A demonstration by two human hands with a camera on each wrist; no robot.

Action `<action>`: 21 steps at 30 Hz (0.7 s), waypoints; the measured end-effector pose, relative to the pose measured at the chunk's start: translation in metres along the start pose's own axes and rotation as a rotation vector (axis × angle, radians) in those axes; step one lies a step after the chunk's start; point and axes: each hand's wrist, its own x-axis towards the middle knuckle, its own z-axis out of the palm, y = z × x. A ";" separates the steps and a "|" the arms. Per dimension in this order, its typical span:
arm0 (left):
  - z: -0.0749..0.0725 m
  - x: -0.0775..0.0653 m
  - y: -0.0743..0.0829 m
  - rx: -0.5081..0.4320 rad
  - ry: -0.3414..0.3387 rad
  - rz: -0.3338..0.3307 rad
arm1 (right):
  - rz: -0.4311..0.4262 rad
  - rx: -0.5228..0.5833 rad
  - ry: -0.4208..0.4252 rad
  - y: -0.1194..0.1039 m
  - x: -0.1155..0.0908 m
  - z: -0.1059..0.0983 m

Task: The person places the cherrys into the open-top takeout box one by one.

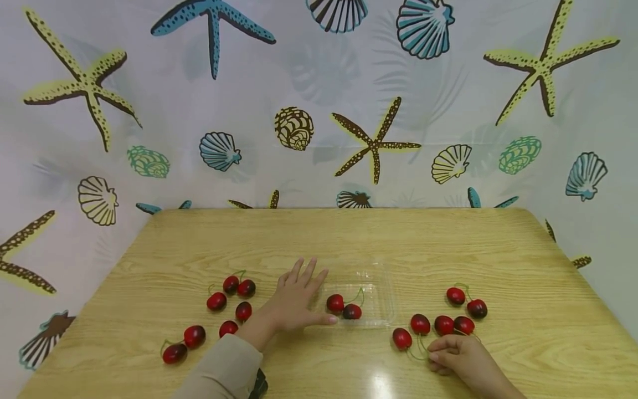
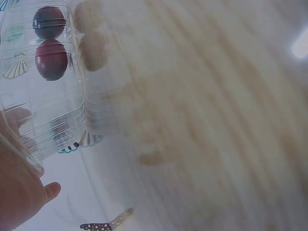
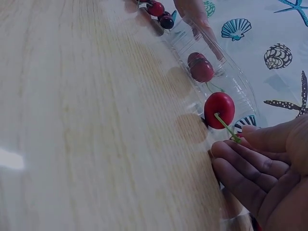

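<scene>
A clear plastic box [image 1: 386, 302] holds a pair of dark red cherries [image 1: 344, 306] joined by a green stem. My left hand [image 1: 296, 302] lies at its left side with spread fingers, the thumb at the front edge; in the left wrist view the box's clear wall [image 2: 57, 110] stands beside the fingers. To the right of the box, my right hand [image 1: 461, 357] pinches the green stem [image 1: 417, 354] of a cherry pair [image 1: 420, 325] between thumb and fingertips. The right wrist view shows one red cherry [image 3: 219, 109] just beyond those fingertips, the stem end between them.
More cherries [image 1: 194, 336] in stemmed pairs lie scattered left of the box, several near my left forearm. Another pair [image 1: 477, 308] sits at the right, with two cherries [image 1: 443, 325] just behind my right hand. A patterned cloth [image 1: 319, 111] hangs behind the wooden table [image 1: 299, 233].
</scene>
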 end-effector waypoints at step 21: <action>-0.003 -0.001 0.002 0.002 -0.003 -0.003 | 0.035 0.119 0.010 0.000 0.000 0.005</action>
